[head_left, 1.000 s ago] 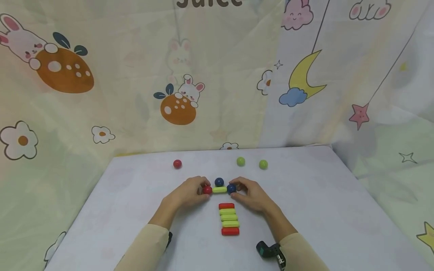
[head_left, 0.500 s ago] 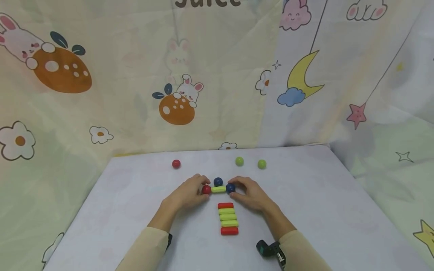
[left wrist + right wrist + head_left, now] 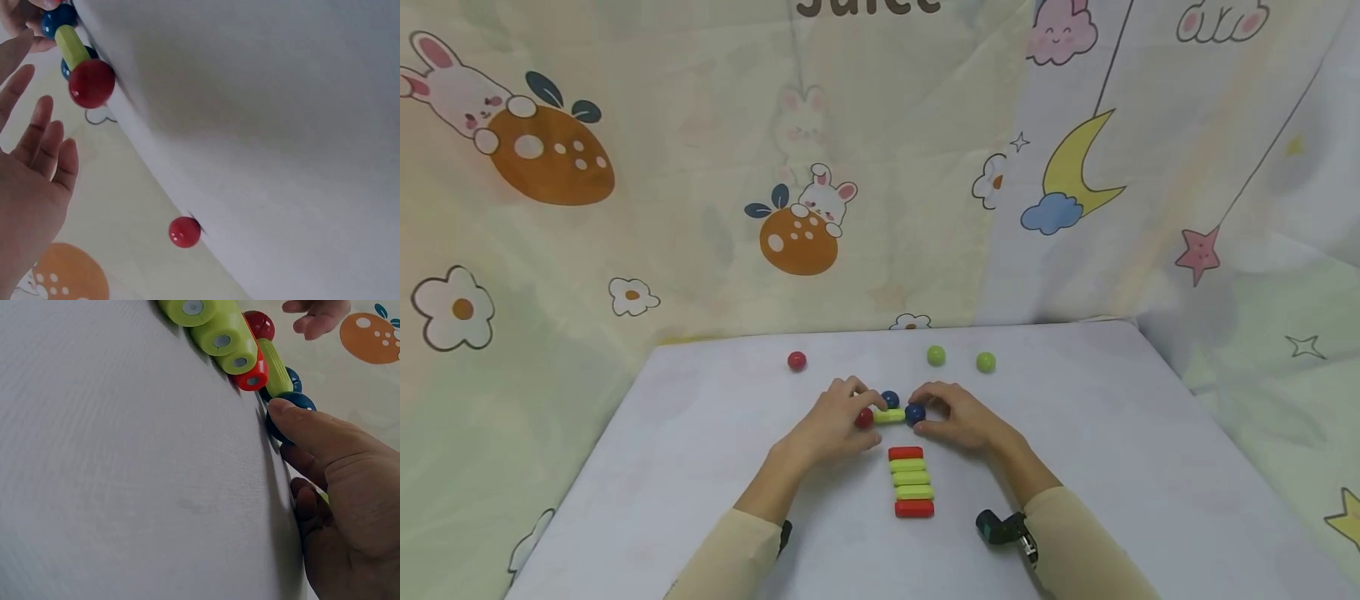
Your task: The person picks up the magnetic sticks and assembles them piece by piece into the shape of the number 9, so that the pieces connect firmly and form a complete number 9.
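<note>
A light-green ribbed rod (image 3: pixel 890 416) joins a red ball (image 3: pixel 864 417) at its left end to a blue ball (image 3: pixel 914 414) at its right end. My right hand (image 3: pixel 962 417) pinches that blue ball between thumb and fingers, as the right wrist view also shows. Around the red ball, my left hand (image 3: pixel 833 421) is spread; in the left wrist view its relaxed fingers (image 3: pixel 39 128) stand apart from the ball. A second blue ball (image 3: pixel 890 399) lies just behind the rod, partly hidden by it.
Nearer the person, red and green rods (image 3: pixel 912 477) lie side by side in a column, with metal discs on their ends. One loose red ball (image 3: pixel 797 361) and two green balls (image 3: pixel 936 356) sit towards the table's back edge. A printed cloth (image 3: pixel 880 208) hangs behind.
My left hand's fingers have come off the red ball and spread, the hand shifting slightly right over it. The right hand keeps its pinch on the blue ball.
</note>
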Available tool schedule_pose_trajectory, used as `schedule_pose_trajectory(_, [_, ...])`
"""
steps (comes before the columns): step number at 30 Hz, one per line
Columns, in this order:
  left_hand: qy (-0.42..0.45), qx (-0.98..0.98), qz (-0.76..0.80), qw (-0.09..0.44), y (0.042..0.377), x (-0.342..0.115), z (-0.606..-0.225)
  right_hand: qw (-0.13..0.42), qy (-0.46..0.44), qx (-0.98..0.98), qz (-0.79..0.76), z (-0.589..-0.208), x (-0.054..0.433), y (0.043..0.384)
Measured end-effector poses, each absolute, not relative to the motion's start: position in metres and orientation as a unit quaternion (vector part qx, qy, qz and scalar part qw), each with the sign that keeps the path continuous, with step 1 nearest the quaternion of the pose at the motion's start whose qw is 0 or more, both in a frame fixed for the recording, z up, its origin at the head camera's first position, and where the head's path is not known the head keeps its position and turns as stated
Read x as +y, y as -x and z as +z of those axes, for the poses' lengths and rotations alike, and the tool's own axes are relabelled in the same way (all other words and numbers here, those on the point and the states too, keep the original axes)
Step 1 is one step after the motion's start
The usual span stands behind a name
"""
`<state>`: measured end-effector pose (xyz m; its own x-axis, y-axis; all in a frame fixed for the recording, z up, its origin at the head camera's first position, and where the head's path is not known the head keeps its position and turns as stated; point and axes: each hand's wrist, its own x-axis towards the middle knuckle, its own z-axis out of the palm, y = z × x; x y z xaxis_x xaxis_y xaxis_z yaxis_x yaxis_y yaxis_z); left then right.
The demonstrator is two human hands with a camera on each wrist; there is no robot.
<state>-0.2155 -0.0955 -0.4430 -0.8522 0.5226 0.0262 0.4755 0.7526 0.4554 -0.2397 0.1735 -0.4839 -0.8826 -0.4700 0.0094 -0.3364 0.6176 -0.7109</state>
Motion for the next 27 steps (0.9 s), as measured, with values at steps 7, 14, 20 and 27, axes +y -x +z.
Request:
schedule_pose_trajectory(7, [-0.307, 0.916, 0.234, 0.105, 0.210, -0.081, -0.443, 0.093, 0.234, 0.890, -0.380, -0.485, 0.176, 0.241])
schedule_pose_trajectory(14, [-0.317, 0.912, 0.228, 0.128, 0.210, -0.072, -0.443, 0.096, 0.243, 0.882, -0.394, -0.482, 0.174, 0.239])
schedule_pose_trajectory(20, [-0.332, 0.906, 0.231, 0.129, 0.211, -0.068, -0.447, 0.084, 0.246, 0.879, -0.400, -0.485, 0.175, 0.237])
schedule_pose_trajectory(27, [-0.342, 0.901, 0.233, 0.134, 0.211, -0.064, -0.456, 0.090, 0.223, 0.882, -0.406, -0.487, 0.172, 0.235])
